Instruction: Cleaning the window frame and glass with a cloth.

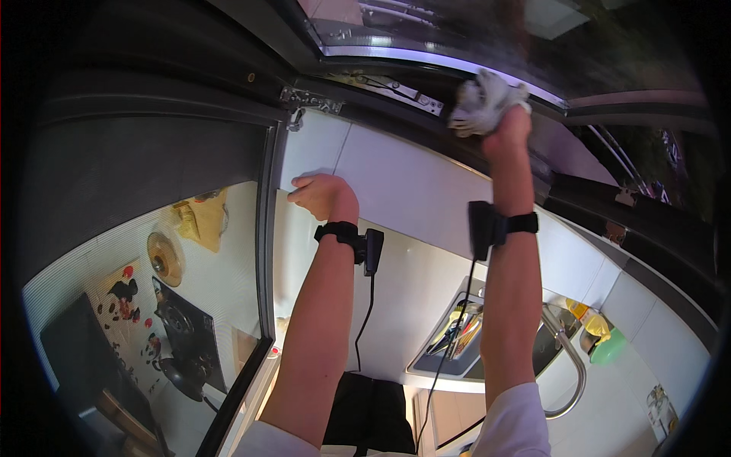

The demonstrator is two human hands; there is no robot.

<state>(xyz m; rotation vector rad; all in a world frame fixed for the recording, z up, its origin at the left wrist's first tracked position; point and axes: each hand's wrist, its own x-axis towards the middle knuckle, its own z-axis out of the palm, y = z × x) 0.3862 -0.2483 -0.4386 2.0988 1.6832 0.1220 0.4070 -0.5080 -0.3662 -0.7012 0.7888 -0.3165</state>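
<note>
My right hand [510, 127] is stretched out at the upper right, gripping a crumpled whitish cloth [482, 103]. The cloth rests against the lower part of a dark-framed window sash [445, 56], and its edges look slightly blurred. My left hand [322, 195] holds nothing; it lies on the white tiled ledge [400, 177] below the window, with its fingers apart. Just above it, a metal hinge [311, 103] sits at the corner of the dark frame. A metal stay arm [400, 94] runs along the frame beside the cloth.
On the left stands a glazed panel [171, 274] with a mesh-like surface, through which a gas hob [188, 325] shows. A sink [451, 337] with utensils lies below, beside a curved faucet [579, 365]. A yellow bottle [588, 320] and green bowl [610, 347] are at right.
</note>
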